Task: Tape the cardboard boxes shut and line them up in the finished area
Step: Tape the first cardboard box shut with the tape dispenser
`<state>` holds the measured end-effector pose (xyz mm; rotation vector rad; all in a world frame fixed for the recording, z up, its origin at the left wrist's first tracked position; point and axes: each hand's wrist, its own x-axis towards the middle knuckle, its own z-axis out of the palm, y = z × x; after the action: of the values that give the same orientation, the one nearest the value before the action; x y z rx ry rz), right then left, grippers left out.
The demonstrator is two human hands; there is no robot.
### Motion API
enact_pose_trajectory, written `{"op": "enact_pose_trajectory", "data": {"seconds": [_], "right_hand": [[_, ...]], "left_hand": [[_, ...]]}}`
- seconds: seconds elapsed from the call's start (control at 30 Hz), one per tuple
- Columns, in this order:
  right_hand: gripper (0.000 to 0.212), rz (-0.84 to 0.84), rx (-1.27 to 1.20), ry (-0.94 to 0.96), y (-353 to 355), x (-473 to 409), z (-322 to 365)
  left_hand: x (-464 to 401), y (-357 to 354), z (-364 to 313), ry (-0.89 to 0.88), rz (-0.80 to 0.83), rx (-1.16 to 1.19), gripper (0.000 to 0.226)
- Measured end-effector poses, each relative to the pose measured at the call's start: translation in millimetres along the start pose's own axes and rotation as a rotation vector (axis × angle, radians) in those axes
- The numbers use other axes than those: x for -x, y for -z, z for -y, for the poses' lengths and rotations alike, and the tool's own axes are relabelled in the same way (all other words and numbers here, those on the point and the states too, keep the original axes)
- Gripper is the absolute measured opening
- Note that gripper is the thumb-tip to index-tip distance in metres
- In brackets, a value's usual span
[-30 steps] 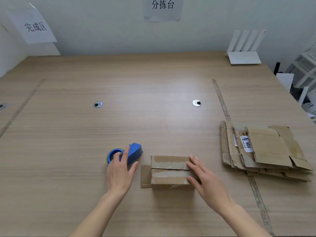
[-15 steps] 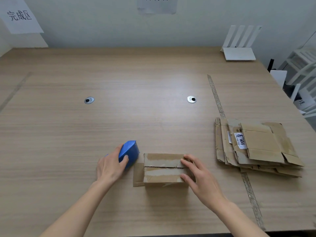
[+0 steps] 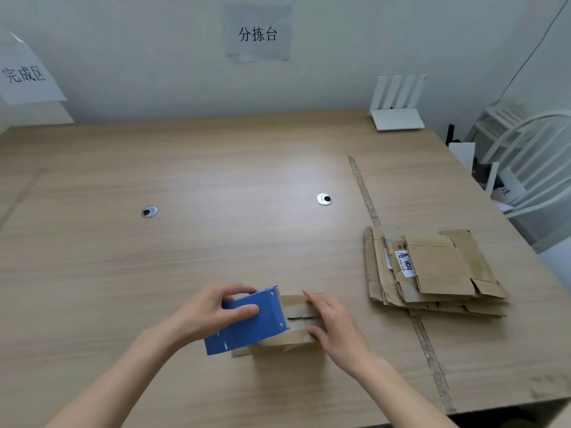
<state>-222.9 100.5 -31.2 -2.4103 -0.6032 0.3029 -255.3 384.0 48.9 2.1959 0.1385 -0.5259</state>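
Two hands work at the near edge of the surface (image 3: 216,242). The left hand (image 3: 205,316) has its grip closed around one blue tape dispenser (image 3: 247,322), thumb on the flat side facing the camera, fingers curled over the far edge. The dispenser is tilted, and its right end overlaps the left part of the one assembled box (image 3: 296,322). The right hand (image 3: 336,325) lies flat on the box's right end with its grip loose and spread — fingers pressing on the top, thumb at the near edge, closed on nothing. The box's two top flaps meet in a dark seam that runs left to right between the hands; whether any tape is on it cannot be told. A loose flap shows under the dispenser at the box's left end.

Further off to the right lies one pile of flattened boxes (image 3: 432,273), how many cannot be counted, with a white label on top. It sits across a strip of old tape (image 3: 364,193) that runs from near to far. Mid-surface are two round metal grommets (image 3: 324,199), well apart.

At the far right edge stands one white router (image 3: 397,109) with four antennas. The wall behind carries two paper signs (image 3: 258,34) — one centred, one at far left, above the left end of the surface.
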Motion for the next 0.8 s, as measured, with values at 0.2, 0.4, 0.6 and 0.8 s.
{"op": "enact_pose_trajectory", "data": {"seconds": [0.2,0.4,0.6,0.8], "right_hand": [[0.043,-0.006,-0.389,-0.092,-2,-1,10],[0.037,0.204,-0.791,-0.155,2,0,23],[0.039,0.234,-0.865,-0.155,6,3,24],[0.031,0.155,-0.906,-0.165,9,5,23]], "left_hand": [[-5,-11,-17,-0.034,-0.042,-0.266,0.025],[-4,-14,-24,-0.108,-0.015,-0.405,0.029],[1,-12,-27,-0.144,-0.026,-0.411,0.034],[5,-13,-29,-0.225,-0.067,-0.483,0.046]]}}
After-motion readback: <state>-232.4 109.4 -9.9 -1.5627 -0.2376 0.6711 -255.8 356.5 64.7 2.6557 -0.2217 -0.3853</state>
